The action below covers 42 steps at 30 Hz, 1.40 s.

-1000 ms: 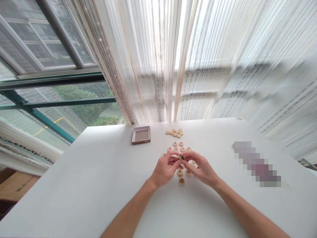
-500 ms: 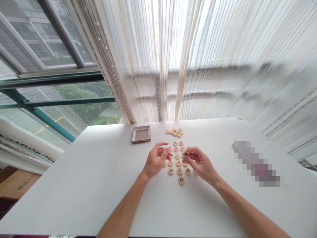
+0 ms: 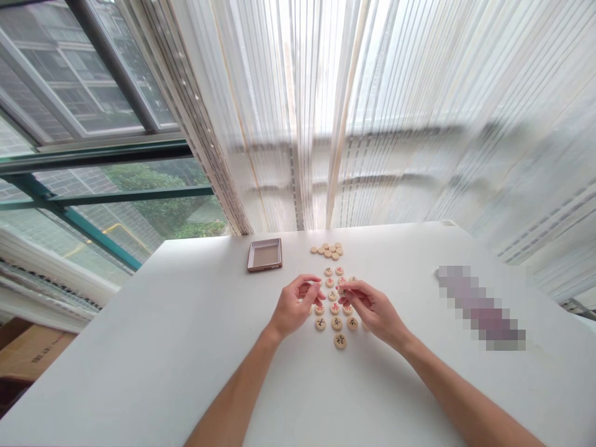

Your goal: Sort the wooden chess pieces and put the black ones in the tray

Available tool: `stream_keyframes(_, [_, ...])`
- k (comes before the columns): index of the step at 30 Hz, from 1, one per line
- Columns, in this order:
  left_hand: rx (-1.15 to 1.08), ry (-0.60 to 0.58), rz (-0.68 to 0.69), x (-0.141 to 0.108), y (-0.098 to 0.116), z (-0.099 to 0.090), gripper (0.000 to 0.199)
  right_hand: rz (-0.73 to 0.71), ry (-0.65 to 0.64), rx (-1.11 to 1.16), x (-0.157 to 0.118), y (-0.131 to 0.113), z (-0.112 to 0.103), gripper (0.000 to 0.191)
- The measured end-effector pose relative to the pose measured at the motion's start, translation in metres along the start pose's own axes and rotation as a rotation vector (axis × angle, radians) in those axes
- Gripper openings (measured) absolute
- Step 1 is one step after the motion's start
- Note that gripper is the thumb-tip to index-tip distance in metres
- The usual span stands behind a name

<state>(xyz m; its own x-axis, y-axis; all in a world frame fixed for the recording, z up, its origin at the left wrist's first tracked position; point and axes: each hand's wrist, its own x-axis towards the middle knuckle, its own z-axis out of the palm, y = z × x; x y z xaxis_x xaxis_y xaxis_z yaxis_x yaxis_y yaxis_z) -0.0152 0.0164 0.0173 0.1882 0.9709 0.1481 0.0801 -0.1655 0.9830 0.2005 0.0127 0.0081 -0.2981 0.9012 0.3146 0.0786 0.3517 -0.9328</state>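
Round wooden Chinese chess pieces with red or black characters lie in rows on the white table, the nearest a black-marked piece. My left hand hovers at the left side of the rows, fingers loosely bent and apart, holding nothing I can see. Opposite it, my right hand is over the right side, its thumb and forefinger parted above a dark-marked piece. Just beyond the right fingers rests another piece. Both hands partly cover the pieces beneath them, while a red-marked piece shows between them.
A shallow open box stands at the table's back left. Several blank-faced discs are grouped near the back edge. A blurred-out object lies on the right. Sheer curtains and a window border the white table.
The piece that was between my right fingers is let go and now lies at the right of an upper row. The right fingers have shifted slightly left and parted. My left hand barely moved.
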Motion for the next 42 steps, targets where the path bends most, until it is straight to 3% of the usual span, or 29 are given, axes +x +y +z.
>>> stream_keyframes(17, [0.115,-0.06,0.062,-0.005,0.004,0.011,0.025,-0.023,-0.073,0.008,0.0,-0.001,0.001,0.027])
stream_keyframes(28, [0.158,-0.075,0.075,-0.007,0.001,0.015,0.024,-0.05,-0.105,-0.14,-0.001,-0.006,0.002,0.027])
stream_keyframes(36, [0.123,-0.002,0.015,-0.008,-0.002,0.022,0.028,-0.215,-0.08,-0.376,-0.005,0.001,0.007,0.02])
stream_keyframes(42, [0.065,-0.001,0.0,-0.009,-0.002,0.023,0.027,-0.252,-0.09,-0.395,-0.006,0.004,0.008,0.019])
